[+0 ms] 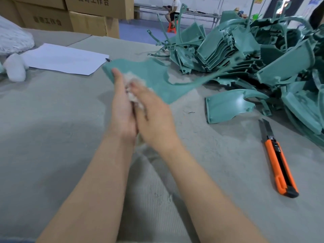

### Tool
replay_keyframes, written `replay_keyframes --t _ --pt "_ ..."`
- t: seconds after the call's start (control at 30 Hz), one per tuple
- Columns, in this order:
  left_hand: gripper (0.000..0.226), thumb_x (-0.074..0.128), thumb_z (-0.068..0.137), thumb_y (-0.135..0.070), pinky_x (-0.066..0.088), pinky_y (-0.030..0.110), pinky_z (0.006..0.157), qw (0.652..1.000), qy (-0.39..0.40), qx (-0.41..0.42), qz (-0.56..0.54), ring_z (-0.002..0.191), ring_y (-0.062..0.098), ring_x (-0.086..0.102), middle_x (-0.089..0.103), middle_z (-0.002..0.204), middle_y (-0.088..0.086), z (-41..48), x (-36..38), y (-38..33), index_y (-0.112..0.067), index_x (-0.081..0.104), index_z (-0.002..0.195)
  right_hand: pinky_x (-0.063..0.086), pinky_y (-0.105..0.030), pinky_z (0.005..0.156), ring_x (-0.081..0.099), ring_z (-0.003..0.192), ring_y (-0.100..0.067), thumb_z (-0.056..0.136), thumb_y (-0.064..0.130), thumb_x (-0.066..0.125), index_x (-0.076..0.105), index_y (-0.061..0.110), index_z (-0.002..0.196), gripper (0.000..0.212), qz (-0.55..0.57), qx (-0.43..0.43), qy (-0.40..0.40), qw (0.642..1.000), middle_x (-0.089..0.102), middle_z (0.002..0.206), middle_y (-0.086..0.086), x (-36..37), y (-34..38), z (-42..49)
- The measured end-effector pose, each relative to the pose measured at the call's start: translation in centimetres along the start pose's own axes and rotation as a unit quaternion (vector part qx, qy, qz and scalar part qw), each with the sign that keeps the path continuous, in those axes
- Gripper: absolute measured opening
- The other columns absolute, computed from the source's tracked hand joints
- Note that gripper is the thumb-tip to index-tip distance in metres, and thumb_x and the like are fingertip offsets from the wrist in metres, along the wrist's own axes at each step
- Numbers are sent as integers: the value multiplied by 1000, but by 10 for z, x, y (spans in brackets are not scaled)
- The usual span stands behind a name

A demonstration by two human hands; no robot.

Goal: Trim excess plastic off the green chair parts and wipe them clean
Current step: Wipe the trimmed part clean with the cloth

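We see a teal-green chair part (154,79) with a fluffy white rag (135,95) against it. The heap of parts (254,55) far right is the same teal-green. The knife (280,165) near right is bright orange with black trim. The table cover (52,128) is dull grey. Far left lie a white paper sheet (64,58) and brown boxes (87,23) with dark printed characters.

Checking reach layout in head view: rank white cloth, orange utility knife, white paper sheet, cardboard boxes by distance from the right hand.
From the right hand:
1. White cloth, pressed under its fingers.
2. White paper sheet, up-left on the table.
3. Orange utility knife, lying to the right; close call with the paper.
4. Cardboard boxes, stacked at far left.
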State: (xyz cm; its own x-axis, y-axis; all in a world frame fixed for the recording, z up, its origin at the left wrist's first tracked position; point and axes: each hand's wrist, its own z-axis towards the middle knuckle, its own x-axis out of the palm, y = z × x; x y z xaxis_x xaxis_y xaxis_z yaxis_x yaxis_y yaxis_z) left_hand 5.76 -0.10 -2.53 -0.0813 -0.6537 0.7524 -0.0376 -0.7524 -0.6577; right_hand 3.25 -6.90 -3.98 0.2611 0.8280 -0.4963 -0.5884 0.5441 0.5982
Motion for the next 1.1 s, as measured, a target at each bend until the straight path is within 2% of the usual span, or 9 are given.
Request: replay_keyframes --t 0.1,0.23,0.33,0.43,0.53,0.6,0.73,0.9,1.1 --pt "72 22 92 -71 44 16 47 999 6 22 -48 44 8 55 52 47 -5 0 -15 -12 -20 52 50 33 -28 106 60 115 -29 83 -8 58 67 -3 115 34 16 -50 17 998 66 122 -16 9 12 -3" --pt "73 25 95 -67 57 28 64 991 -30 67 -114 65 22 67 67 71 5 4 -19 -16 -11 69 75 37 -23 99 61 105 -29 85 -6 58 68 0 113 30 12 -61 27 998 70 113 -14 -1 6 -3" --pt "55 31 101 -52 58 43 80 979 -72 107 -160 95 29 70 72 105 12 8 -17 -18 -10 65 110 50 -32 86 65 91 -27 93 1 54 65 6 119 28 -4 36 -7 999 70 106 -12 -13 -8 -2" --pt "28 42 103 -29 59 44 72 980 -85 117 -138 88 27 72 74 96 11 9 -8 -13 -9 62 108 48 -33 72 58 78 -14 101 18 46 61 11 119 24 52 189 -115 974 66 93 -2 -22 -19 5" --pt "35 51 98 -33 55 47 89 996 -65 21 -51 102 29 68 71 110 12 4 3 0 -6 61 120 49 -43 95 60 99 -19 102 23 44 53 6 124 29 278 270 -157 908 63 106 -6 -20 -17 12" --pt "45 57 94 -38 50 46 98 996 -66 -50 24 113 29 63 66 122 13 2 8 10 -7 58 127 45 -41 104 58 114 -23 102 18 46 41 5 137 38 336 279 -150 887 59 124 -12 -18 -17 16" --pt "25 55 95 -16 56 35 89 998 -14 -60 33 99 21 69 70 112 9 1 16 23 -6 63 117 47 -12 69 58 79 -9 101 19 47 45 8 113 16 249 308 -235 888 58 92 -1 -32 -27 17" --pt "36 56 93 -13 53 36 94 993 50 -99 37 110 23 65 65 124 11 1 18 28 -4 58 128 46 -32 73 57 79 -20 102 27 44 43 20 83 20 209 335 -327 859 56 87 -5 -42 -40 18" --pt "19 56 93 -9 59 31 76 987 73 -114 80 90 16 71 74 101 4 -2 18 34 -10 65 110 46 -18 57 57 69 -14 103 27 42 45 18 82 23 247 351 -378 821 57 78 1 -61 -58 18"
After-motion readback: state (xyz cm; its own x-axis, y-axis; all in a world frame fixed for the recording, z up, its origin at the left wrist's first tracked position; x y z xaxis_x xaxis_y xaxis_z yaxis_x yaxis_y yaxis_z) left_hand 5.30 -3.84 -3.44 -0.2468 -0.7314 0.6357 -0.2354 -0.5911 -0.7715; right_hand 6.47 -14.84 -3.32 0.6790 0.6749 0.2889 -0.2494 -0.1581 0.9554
